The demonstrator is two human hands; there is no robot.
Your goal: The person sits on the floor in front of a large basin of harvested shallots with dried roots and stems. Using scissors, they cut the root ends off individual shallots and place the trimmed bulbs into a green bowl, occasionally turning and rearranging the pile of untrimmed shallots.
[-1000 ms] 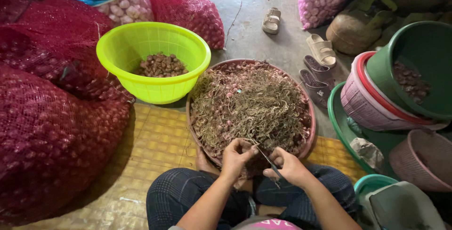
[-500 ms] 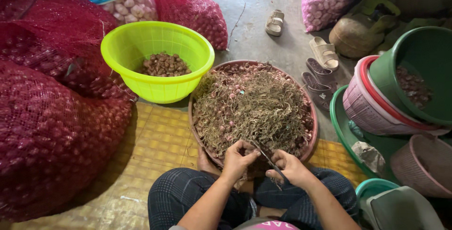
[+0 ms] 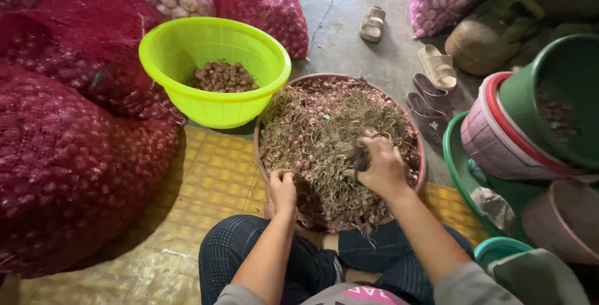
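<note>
- Right hand (image 3: 382, 169) is closing its grip on a dark tuft of dried roots, having moved forward into the heap since half a second ago.
- Left hand (image 3: 282, 189) is sitting fisted at the near rim; contents cannot be told.
- Shallots are lying in the round tray (image 3: 419, 155), the lime basin (image 3: 187, 96) beside it.

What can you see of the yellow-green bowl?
The yellow-green bowl is round, deep plastic with a rolled rim, standing upright on the floor left of the brown basin, their rims close or touching. A small heap of shallots covers its bottom; most of it is unfilled. Red mesh sacks press against its left side. Neither hand touches it.
</note>
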